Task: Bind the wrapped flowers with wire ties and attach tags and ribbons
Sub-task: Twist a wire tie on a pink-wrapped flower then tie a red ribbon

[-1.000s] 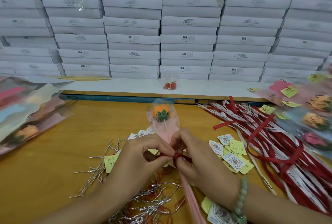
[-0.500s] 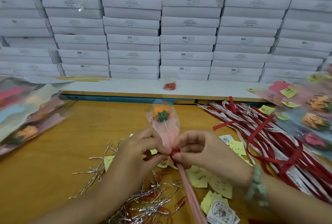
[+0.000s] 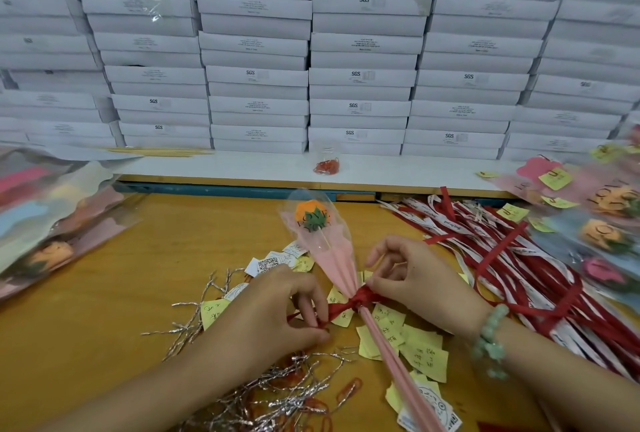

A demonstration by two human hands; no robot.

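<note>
A wrapped flower [image 3: 320, 241] with an orange bloom in pink and clear film lies on the wooden table [image 3: 104, 310], its pink stem running toward me. A red ribbon [image 3: 356, 300] is knotted round the neck of the wrap. My left hand [image 3: 277, 307] pinches the ribbon's left end, pulled out to the side. My right hand [image 3: 412, 276] pinches the ribbon's right end close beside the knot. Yellow and white tags [image 3: 408, 345] lie under and around the stem. Silver wire ties [image 3: 194, 324] lie to the left and near me.
A pile of red and white ribbons [image 3: 519, 258] covers the table's right. Wrapped flowers [image 3: 602, 224] are heaped at far right, and more in film [image 3: 45, 224] at left. White boxes [image 3: 311, 68] are stacked along the back, with a small bag of red clips [image 3: 325, 165] on the shelf.
My hands have drawn apart from the knot, the left pulling its ribbon end outward to the left. The red knot now shows on the wrap.
</note>
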